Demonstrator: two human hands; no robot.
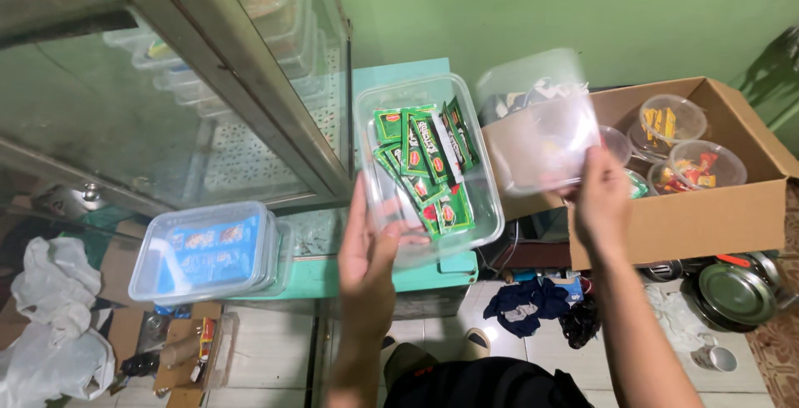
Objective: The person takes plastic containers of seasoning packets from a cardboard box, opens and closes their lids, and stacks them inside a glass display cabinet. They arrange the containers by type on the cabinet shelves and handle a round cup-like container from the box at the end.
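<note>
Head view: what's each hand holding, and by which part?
Left hand grips the open clear tub of green sachets at its near rim. Right hand holds the clear lid by its lower right corner.

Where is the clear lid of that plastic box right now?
In the head view the clear lid is raised in the right hand, right of the open box of green sachets and in front of the cardboard box.

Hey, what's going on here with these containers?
A person's left hand holds an open clear tub full of green sachets. Their right hand holds its clear lid off to the side. A lidded tub sits on the teal counter, and a cardboard box holds round containers.
</note>
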